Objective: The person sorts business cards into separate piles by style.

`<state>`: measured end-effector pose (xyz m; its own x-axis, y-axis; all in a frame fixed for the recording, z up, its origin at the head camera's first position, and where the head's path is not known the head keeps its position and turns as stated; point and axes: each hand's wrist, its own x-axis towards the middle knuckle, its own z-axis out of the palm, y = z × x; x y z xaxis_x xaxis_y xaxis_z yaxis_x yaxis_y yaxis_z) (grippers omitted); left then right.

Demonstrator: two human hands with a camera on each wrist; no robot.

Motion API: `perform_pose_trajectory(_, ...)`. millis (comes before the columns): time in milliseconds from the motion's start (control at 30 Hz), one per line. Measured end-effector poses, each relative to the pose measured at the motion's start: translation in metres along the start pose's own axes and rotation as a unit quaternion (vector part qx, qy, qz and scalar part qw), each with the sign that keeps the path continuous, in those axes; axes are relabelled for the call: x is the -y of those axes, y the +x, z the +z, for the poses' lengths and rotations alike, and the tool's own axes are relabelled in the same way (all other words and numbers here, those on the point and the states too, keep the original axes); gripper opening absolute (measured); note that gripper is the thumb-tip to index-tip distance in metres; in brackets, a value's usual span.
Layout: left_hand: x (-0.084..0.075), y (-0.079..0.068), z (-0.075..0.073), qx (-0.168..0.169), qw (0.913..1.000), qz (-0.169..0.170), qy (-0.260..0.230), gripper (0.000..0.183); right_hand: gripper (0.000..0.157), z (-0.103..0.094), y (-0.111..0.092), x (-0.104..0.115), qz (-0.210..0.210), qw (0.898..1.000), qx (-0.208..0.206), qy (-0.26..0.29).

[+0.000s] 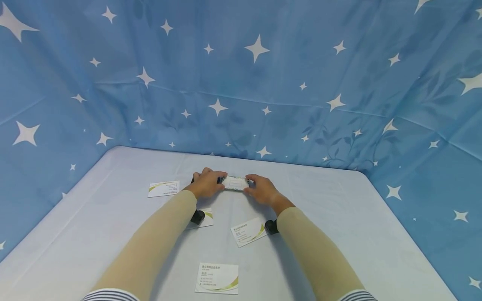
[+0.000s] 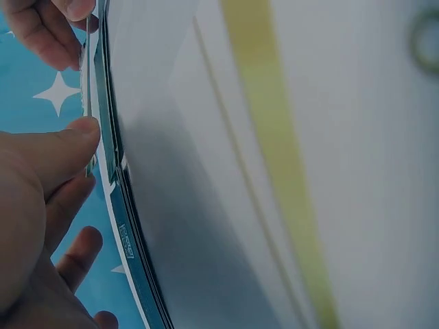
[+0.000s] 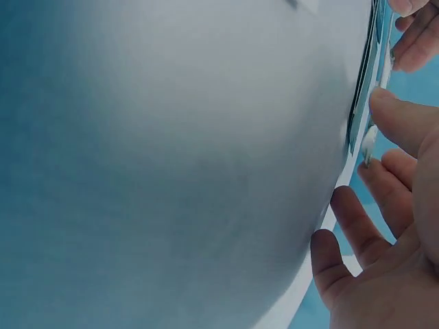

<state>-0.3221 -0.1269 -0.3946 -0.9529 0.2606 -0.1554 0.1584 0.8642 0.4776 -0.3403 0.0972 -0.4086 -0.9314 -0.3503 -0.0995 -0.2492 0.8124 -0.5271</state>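
Starry curtain (image 1: 241, 75) backs the tabletop (image 1: 350, 238). Left grip (image 1: 206, 183) and right grip (image 1: 263, 191), partly open, hold a patterned-edge white piece (image 1: 236, 183), seemingly unfinished; four business cards (image 1: 217, 279) lie scattered.

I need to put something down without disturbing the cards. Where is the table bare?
Most room: between the right sleeve and the right edge of the table. Also left of the left sleeve, nearer than the leftmost card. The middle is crowded: three cards between the sleeves, and the left hand and right hand pinching a white item beyond.
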Motion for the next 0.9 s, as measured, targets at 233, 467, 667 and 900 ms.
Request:
perform_pose_trajectory(233,-0.0008,0.0022,0.0030,0.001,0.9997,-0.003,0.024,0.052,0.054,0.0019,0.0041,0.0012,-0.006,0.999,0.009,-0.033)
perform_pose_trajectory(467,-0.0017,0.0037,0.0023,-0.001,0.9994,-0.001,0.034,0.052,0.053,0.0018,0.0040,0.0026,0.000,0.999,0.010,-0.053)
perform_pose_trajectory(667,-0.0014,0.0050,0.0020,0.004,0.9992,0.000,0.040,0.054,0.051,0.0031,0.0038,0.0013,0.001,0.999,0.008,-0.051)
perform_pose_trajectory(900,0.0004,0.0069,0.0031,0.009,0.9991,-0.001,0.042,0.053,0.050,0.0053,0.0046,0.0031,0.001,0.998,0.015,-0.067)
